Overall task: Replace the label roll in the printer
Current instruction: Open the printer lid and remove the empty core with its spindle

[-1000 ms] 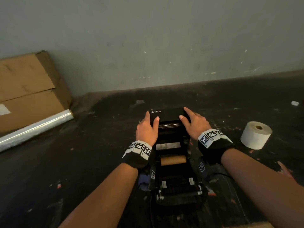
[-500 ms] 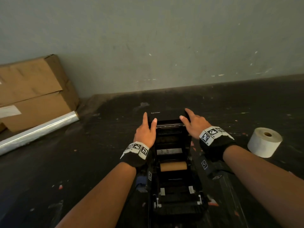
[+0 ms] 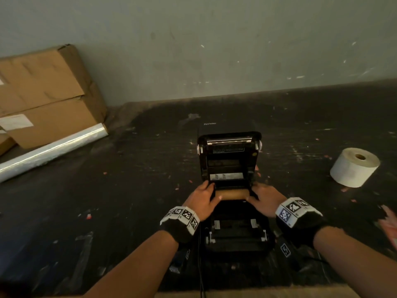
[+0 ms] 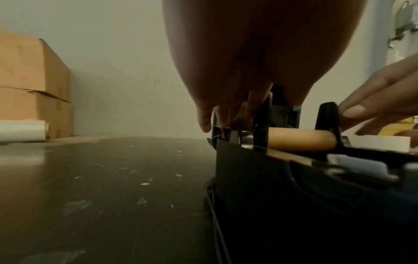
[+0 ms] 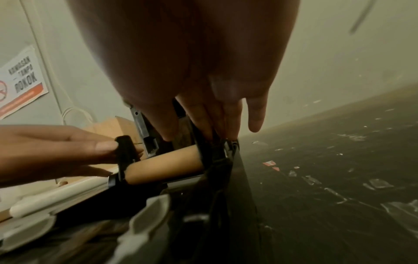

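Observation:
The black label printer (image 3: 236, 235) sits on the dark table with its lid (image 3: 228, 151) tilted up and open. An empty brown cardboard core (image 3: 233, 194) lies across the bay between two black roll guides (image 5: 125, 151). My left hand (image 3: 211, 191) pinches the left guide, thumb at the core's end and fingers outside. My right hand (image 3: 254, 193) pinches the right guide (image 5: 203, 153) the same way, with its little finger free. In the left wrist view the core (image 4: 298, 141) shows between both guides. A full white label roll (image 3: 354, 166) stands on end to the right, untouched.
Two stacked cardboard boxes (image 3: 43, 93) and a roll of clear film (image 3: 51, 149) lie at the back left against the wall. A thin black cable (image 3: 200, 276) runs from the printer towards me. Paper scraps litter the table. Something pinkish and blurred (image 3: 390, 226) shows at the right edge.
Both hands have left the top edge of the lid and come back towards me to the roll guides at the core. The lid stays up.

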Demonstrator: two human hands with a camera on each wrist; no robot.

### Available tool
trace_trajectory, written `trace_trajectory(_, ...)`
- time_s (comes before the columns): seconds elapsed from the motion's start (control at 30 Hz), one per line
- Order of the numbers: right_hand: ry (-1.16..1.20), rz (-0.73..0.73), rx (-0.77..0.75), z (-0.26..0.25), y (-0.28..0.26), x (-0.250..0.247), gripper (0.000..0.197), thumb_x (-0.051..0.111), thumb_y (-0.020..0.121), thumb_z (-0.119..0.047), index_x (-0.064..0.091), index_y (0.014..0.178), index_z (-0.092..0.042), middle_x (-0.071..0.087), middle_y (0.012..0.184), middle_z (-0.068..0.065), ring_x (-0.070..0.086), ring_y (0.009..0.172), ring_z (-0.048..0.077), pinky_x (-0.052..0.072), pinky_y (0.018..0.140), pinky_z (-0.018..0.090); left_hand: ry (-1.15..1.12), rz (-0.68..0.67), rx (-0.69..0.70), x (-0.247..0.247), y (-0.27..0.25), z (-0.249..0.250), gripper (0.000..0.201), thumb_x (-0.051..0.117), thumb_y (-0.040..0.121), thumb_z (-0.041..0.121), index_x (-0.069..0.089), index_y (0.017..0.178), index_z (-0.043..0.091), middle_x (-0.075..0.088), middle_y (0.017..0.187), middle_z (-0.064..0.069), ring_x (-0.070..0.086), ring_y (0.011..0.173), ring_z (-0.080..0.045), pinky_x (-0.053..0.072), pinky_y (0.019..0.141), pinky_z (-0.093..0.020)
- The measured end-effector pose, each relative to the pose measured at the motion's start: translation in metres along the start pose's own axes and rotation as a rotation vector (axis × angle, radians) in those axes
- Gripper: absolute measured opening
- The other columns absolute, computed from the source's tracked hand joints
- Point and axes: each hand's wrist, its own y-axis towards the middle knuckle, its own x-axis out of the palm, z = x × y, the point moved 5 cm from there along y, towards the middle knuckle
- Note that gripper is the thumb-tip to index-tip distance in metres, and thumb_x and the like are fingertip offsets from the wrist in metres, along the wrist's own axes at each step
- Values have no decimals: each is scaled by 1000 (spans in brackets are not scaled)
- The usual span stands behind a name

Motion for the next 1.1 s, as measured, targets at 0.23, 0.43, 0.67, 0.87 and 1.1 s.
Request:
trace_trajectory(0.23,-6,57,46,-4,-1,1,27,45,92,-16,56,112,-2,56,124,17,56,113,28,42,97,32,-33,79,-34,1,1,6,48,37,100,23,32,146,8,35,151,-17,36,139,-29,30,115,-36)
trace_trajectory(0.43,45,159,114,-9,-8,-10,21,45,91,-10,60,104,-3,63,112,19,62,103,31,49,88,35,-142,174,-39,-10,-2,17,45,34,101,25,37,143,12,62,121,-19,61,110,-31,48,97,-40)
trace_trajectory(0.67,223,367,71,-14,-29,-44,35,43,94,-11,56,126,-12,64,118,14,60,109,28,43,90,27,-320,224,-6,-43,4,28,45,37,101,26,42,141,9,58,131,-19,56,119,-32,42,103,-34)
trace_trajectory(0.87,485,561,76,4,-57,-63,35,53,91,-15,58,126,-21,63,114,1,56,106,14,37,87,18,-627,160,17,-51,14,45,31,44,98,24,55,121,6,60,112,-16,63,104,-33,55,90,-46)
trace_trajectory(1.1,1058,689,139,55,-100,-56,27,55,90,-8,61,116,-14,66,93,0,61,87,9,50,78,19,-862,-100,122,-33,19,97,24,50,95,10,54,118,4,62,118,-18,58,116,-30,57,82,-33)
